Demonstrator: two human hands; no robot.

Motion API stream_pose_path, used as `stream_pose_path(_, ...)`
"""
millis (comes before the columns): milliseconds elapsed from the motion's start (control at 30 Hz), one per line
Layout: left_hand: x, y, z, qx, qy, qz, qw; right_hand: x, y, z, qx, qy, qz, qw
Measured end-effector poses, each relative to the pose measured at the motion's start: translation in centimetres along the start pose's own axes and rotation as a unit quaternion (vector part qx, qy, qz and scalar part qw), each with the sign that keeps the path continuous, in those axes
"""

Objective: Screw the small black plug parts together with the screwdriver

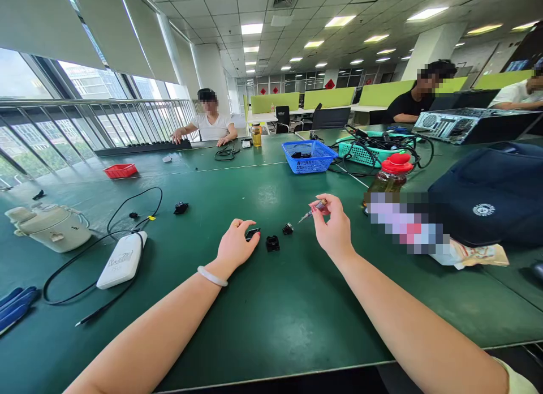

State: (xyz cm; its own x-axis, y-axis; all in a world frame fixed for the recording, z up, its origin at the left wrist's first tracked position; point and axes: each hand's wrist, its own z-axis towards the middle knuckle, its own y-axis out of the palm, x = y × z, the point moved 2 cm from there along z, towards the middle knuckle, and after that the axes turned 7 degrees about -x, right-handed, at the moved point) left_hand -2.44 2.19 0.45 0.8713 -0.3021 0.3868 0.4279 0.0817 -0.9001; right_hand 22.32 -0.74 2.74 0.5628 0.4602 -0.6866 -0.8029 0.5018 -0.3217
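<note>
My left hand [236,244] rests on the green table, its thumb and fingers closed about a small flat black piece [253,234]. Between the fingers of my right hand [333,227] is a slim tool [311,210] that looks like a screwdriver, its thin metal tip pointing down and to the left. Just left of that tip, and apart from it, lies a small black part with a silvery face [288,228]. A black plastic housing piece [272,243] sits between my hands, nearer to the left one.
On the left are a white power bank [122,260] with a black cable, a beige bottle [51,227] and blue gloves [17,306]. Blue [309,165] and green baskets [360,150] stand farther back. A red-lidded bottle [388,176] and dark bag [492,190] are right. Other people sit around.
</note>
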Motion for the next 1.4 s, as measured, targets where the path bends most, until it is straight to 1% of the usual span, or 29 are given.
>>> stream_pose_path(133,0.3,0.2,-0.2,-0.029,0.019,0.005,0.999,-0.2,0.4,-0.2,-0.016,-0.027,-0.028,0.999)
stream_pose_path(233,0.8,0.2,-0.4,-0.054,0.024,0.005,0.998,-0.2,0.9,-0.3,-0.063,-0.018,-0.039,0.997)
stream_pose_path(300,1.1,0.0,-0.5,-0.049,0.02,0.004,0.999,-0.2,1.3,-0.4,-0.095,-0.009,-0.027,0.995)
stream_pose_path(367,1.2,-0.2,-0.4,-0.032,0.029,-0.001,0.999,-0.3,1.5,-0.6,-0.117,-0.009,0.009,0.993)
stream_pose_path(433,1.3,-0.3,-0.4,-0.019,0.063,-0.011,0.998,-0.6,1.6,-0.8,-0.128,-0.014,0.056,0.99)
stream_pose_path(500,1.4,-0.1,-0.5,-0.022,0.12,-0.025,0.992,-1.0,1.5,-0.9,-0.128,-0.019,0.087,0.988)
stream_pose_path(600,1.5,0.5,-0.7,-0.057,0.206,-0.037,0.976,-1.5,1.3,-1.1,-0.114,-0.029,0.09,0.989)
stream_pose_path(700,1.7,1.2,-0.9,-0.092,0.251,-0.027,0.963,-1.5,1.2,-1.1,-0.092,-0.035,0.08,0.992)
stream_pose_path(833,2.0,1.7,-1.0,-0.113,0.248,-0.017,0.962,-0.8,1.4,-1.1,-0.08,-0.025,0.066,0.994)
stream_pose_path(1067,2.7,1.4,-1.0,-0.083,0.246,-0.028,0.965,-0.7,1.5,-1.1,-0.08,-0.022,0.062,0.995)
stream_pose_path(1167,2.3,1.3,-0.9,-0.075,0.233,-0.021,0.969,-0.8,1.4,-1.2,-0.087,-0.02,0.061,0.994)
stream_pose_path(1233,1.5,1.1,-0.6,-0.074,0.226,-0.017,0.971,-0.8,1.4,-1.2,-0.09,-0.019,0.059,0.994)
stream_pose_path(1300,0.2,0.8,-0.4,-0.071,0.22,-0.015,0.973,-0.8,1.3,-1.3,-0.091,-0.018,0.057,0.994)
stream_pose_path(1400,-3.1,-0.4,0.1,-0.059,0.19,-0.002,0.98,-0.9,1.3,-1.3,-0.094,-0.02,0.063,0.993)
